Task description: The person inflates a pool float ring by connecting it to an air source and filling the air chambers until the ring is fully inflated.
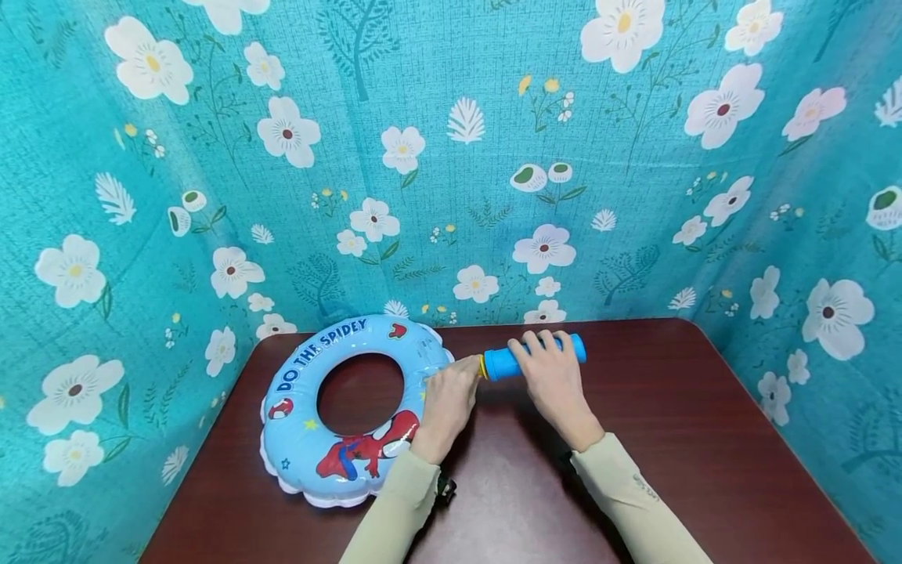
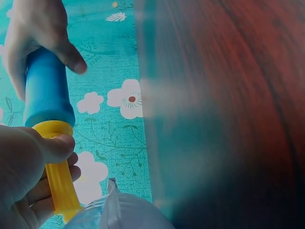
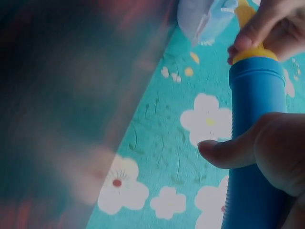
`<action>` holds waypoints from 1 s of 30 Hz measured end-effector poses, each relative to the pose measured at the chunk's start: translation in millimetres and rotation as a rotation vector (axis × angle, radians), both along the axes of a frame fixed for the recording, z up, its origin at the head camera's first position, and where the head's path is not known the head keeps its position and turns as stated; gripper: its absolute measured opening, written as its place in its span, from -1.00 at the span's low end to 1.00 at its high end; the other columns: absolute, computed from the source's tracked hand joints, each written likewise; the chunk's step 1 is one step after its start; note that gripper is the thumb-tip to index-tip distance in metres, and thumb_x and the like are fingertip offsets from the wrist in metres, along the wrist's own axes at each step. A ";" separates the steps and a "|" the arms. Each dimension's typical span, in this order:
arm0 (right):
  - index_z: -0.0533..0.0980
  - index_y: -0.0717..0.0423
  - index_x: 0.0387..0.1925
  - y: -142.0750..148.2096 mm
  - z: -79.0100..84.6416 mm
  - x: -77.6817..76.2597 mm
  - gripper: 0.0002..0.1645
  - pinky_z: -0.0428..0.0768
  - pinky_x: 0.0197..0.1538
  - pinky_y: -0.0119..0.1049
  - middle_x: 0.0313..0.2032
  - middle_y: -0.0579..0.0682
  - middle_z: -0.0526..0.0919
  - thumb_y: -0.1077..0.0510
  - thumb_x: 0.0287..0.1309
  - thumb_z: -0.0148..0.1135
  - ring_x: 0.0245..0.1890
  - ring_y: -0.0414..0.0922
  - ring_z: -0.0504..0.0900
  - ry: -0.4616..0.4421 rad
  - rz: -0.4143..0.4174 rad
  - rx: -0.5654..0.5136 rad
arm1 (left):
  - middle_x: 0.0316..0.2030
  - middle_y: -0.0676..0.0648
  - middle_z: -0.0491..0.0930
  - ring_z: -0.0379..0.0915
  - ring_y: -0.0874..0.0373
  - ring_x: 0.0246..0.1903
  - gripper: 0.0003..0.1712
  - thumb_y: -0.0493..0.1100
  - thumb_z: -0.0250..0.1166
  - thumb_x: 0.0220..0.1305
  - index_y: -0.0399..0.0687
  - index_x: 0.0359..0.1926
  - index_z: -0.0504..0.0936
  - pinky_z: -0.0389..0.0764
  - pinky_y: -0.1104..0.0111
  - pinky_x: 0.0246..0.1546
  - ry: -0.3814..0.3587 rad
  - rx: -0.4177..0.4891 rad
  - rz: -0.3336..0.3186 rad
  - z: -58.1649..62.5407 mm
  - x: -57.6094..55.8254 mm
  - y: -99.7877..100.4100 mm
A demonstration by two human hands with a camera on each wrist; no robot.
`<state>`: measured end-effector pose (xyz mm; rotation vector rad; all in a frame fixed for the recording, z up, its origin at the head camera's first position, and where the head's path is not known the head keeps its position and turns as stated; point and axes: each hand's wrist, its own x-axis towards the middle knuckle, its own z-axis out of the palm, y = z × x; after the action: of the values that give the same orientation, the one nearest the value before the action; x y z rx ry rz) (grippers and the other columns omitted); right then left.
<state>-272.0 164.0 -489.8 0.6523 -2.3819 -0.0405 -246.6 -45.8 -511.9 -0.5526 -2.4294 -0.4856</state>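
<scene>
A hand air pump with a blue barrel (image 1: 502, 364) and a yellow nozzle end (image 2: 61, 186) is held sideways above the table. My left hand (image 1: 447, 403) pinches the yellow part between thumb and fingers, close to the barrel. Around the blue barrel, my right hand (image 1: 554, 385) has its fingers wrapped, while its thumb sticks out along the side in the right wrist view. The light blue inflated swim ring (image 1: 292, 431), printed with a red cartoon figure, lies left of the hands. The yellow tip meets the ring's edge; whether it sits in a valve cannot be seen.
A dark reddish-brown table (image 1: 676, 439) carries the ring. Teal flowered cloth (image 1: 437, 157) hangs behind the table and along both sides. A small black object (image 1: 446, 489) shows by the left sleeve.
</scene>
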 end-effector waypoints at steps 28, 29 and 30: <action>0.66 0.12 0.07 102.3 40.0 -12.8 -0.16 0.36 0.32 0.31 0.00 0.23 0.69 0.29 -0.47 0.70 0.08 0.29 0.53 -0.047 -0.142 -0.156 | -0.33 0.10 0.76 0.71 0.09 -0.41 -0.88 -0.22 0.45 0.42 0.03 -0.30 0.69 0.59 0.22 -0.57 -0.002 0.042 0.004 3.3 -2.0 -6.5; 0.65 0.11 0.08 101.4 40.1 -12.7 -0.16 0.35 0.31 0.31 0.00 0.22 0.68 0.28 -0.47 0.71 0.08 0.29 0.53 -0.047 -0.149 -0.151 | -0.37 0.10 0.73 0.70 0.10 -0.43 -0.86 -0.22 0.45 0.42 0.03 -0.31 0.68 0.58 0.24 -0.58 -0.001 0.044 0.003 3.6 -2.1 -6.2; 0.65 0.11 0.08 99.8 39.6 -12.7 -0.16 0.35 0.31 0.31 0.00 0.22 0.68 0.27 -0.46 0.71 0.08 0.29 0.53 -0.046 -0.153 -0.146 | -0.39 0.10 0.72 0.69 0.10 -0.44 -0.85 -0.22 0.44 0.42 0.02 -0.32 0.68 0.57 0.25 -0.58 0.003 0.043 0.002 3.8 -2.2 -5.9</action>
<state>-284.7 263.9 -450.2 0.4057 -2.4480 0.0823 -248.9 -51.7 -508.1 -0.5317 -2.4109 -0.5346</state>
